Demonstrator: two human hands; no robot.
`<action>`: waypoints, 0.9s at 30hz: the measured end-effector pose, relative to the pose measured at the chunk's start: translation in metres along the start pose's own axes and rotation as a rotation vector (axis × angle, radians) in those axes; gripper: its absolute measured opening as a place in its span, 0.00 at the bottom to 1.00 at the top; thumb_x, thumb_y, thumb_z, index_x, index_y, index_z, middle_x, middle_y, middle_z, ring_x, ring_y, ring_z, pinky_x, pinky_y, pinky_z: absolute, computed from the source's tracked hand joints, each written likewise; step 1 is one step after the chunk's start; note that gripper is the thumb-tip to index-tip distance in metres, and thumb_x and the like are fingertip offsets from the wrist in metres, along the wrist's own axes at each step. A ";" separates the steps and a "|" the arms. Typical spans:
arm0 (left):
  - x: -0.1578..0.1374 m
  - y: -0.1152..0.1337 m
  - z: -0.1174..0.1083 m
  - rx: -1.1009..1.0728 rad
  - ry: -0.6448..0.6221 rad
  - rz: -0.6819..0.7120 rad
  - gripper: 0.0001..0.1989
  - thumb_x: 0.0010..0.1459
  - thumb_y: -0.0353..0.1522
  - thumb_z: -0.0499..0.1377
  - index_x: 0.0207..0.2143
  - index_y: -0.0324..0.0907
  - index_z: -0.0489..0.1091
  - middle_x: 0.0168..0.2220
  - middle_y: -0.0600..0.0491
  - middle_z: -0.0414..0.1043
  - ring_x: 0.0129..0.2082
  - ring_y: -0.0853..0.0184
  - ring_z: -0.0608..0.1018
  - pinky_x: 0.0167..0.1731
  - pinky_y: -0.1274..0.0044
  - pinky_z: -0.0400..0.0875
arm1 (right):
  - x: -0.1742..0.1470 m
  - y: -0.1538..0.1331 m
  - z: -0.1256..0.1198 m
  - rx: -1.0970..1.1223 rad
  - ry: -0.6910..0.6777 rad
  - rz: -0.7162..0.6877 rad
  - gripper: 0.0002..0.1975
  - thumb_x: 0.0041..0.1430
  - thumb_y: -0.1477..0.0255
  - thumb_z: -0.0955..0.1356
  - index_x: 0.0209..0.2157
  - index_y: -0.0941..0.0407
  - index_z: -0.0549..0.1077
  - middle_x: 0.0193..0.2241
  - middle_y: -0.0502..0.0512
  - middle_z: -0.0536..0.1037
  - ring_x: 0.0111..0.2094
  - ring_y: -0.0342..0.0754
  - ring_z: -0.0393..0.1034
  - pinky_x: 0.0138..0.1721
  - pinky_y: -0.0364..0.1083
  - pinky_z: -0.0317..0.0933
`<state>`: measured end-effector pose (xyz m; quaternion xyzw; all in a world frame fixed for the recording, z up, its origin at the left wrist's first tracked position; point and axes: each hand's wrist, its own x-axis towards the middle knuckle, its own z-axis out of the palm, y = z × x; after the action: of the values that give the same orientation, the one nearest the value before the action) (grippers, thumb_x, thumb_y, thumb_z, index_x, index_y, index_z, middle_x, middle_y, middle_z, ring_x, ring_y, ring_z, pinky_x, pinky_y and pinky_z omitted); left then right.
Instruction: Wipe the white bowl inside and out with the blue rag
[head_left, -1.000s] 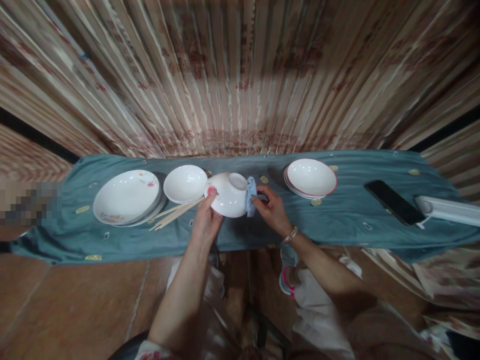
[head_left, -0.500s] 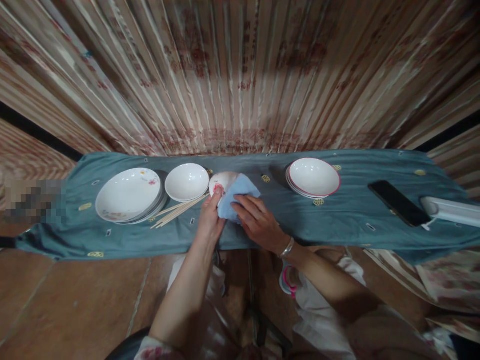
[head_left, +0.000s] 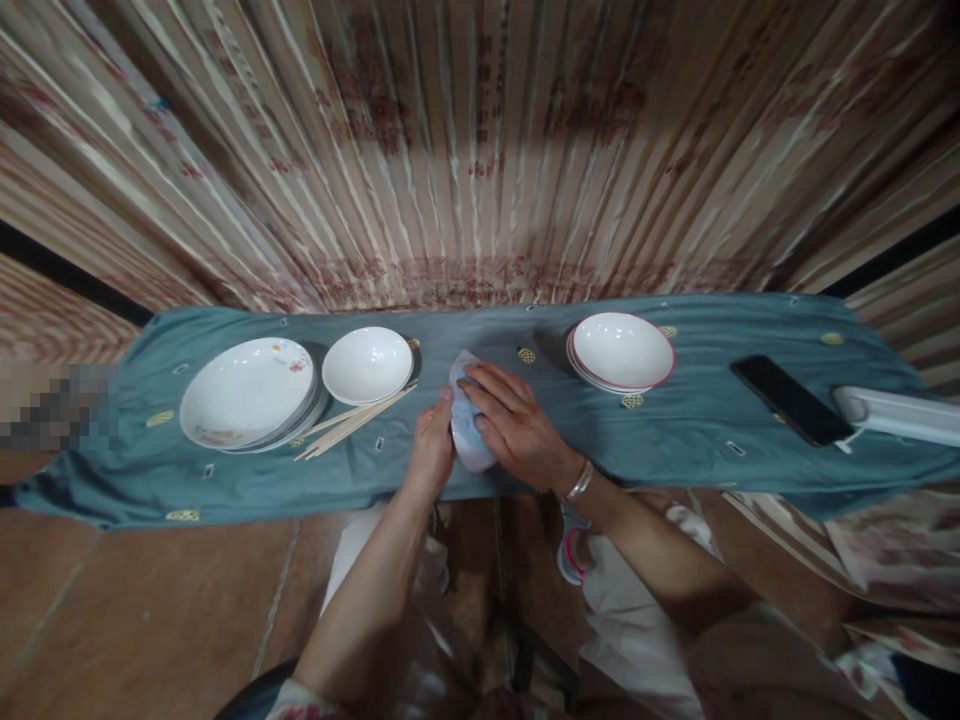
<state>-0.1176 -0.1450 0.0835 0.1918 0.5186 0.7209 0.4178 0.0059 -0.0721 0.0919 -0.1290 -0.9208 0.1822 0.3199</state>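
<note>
From the head view we look down at our two hands meeting over the middle of the tabletop (head_left: 675, 440), which is draped in a teal cloth with small gold motifs. Our left hand (head_left: 431, 450) is curled around the near left side of a white bowl (head_left: 469, 445), which it holds tilted on edge just above the cloth's front border. Our right hand (head_left: 517, 425) lies over the bowl from the right with fingers spread, pressing a pale blue cloth (head_left: 461, 372) against it; only a small part of that cloth shows beyond the fingertips. So the bowl sits clasped between both hands, mostly hidden by them. Just left of the hands lies a loose bundle of wooden chopsticks (head_left: 352, 425), near a smaller white bowl (head_left: 367, 365) and a stack of wide white plates (head_left: 247, 393) with a faint floral print. To the right, well apart from the hands, stands a stack of red-rimmed plates (head_left: 621, 352), then a dark phone (head_left: 791, 400) lying flat, and a white tray (head_left: 896, 415) at the edge. The curtain (head_left: 480, 150) behind carries reddish printed marks, too blurred for us to read.
</note>
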 end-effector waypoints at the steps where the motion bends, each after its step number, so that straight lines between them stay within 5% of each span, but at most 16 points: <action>1: -0.001 -0.001 0.000 0.012 -0.023 -0.005 0.27 0.43 0.52 0.66 0.15 0.39 0.63 0.14 0.61 0.57 0.15 0.78 0.57 0.16 0.80 0.50 | 0.001 0.002 0.000 0.048 -0.002 0.025 0.22 0.68 0.70 0.57 0.61 0.56 0.63 0.62 0.60 0.64 0.66 0.52 0.52 0.65 0.57 0.51; 10: -0.008 0.004 0.008 0.065 -0.190 -0.097 0.22 0.36 0.46 0.72 0.21 0.35 0.74 0.19 0.56 0.69 0.19 0.76 0.64 0.20 0.81 0.55 | 0.011 0.039 -0.005 0.573 -0.085 0.397 0.20 0.66 0.66 0.58 0.55 0.55 0.71 0.53 0.55 0.75 0.55 0.49 0.69 0.59 0.51 0.59; 18: -0.009 0.018 0.012 -0.100 -0.087 -0.199 0.20 0.32 0.42 0.74 0.19 0.35 0.74 0.18 0.54 0.71 0.17 0.74 0.69 0.20 0.81 0.61 | 0.005 0.067 0.004 0.769 -0.014 0.567 0.18 0.62 0.57 0.62 0.42 0.51 0.78 0.50 0.54 0.77 0.57 0.51 0.66 0.64 0.54 0.52; 23: -0.004 0.020 0.007 -0.196 -0.022 -0.189 0.18 0.33 0.40 0.74 0.22 0.35 0.76 0.20 0.52 0.75 0.18 0.73 0.73 0.21 0.82 0.66 | 0.007 0.057 0.011 0.933 0.025 0.603 0.19 0.62 0.55 0.62 0.43 0.53 0.76 0.47 0.53 0.79 0.52 0.50 0.70 0.58 0.53 0.60; 27: 0.003 0.018 0.002 -0.272 0.026 -0.134 0.17 0.34 0.37 0.74 0.26 0.36 0.77 0.23 0.52 0.77 0.21 0.70 0.76 0.27 0.79 0.72 | 0.003 0.056 0.027 0.860 0.108 0.685 0.22 0.64 0.56 0.57 0.42 0.54 0.74 0.40 0.53 0.80 0.47 0.51 0.72 0.51 0.52 0.66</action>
<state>-0.1253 -0.1436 0.1001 0.0889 0.4331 0.7574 0.4805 -0.0072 -0.0278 0.0504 -0.2882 -0.6510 0.6286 0.3131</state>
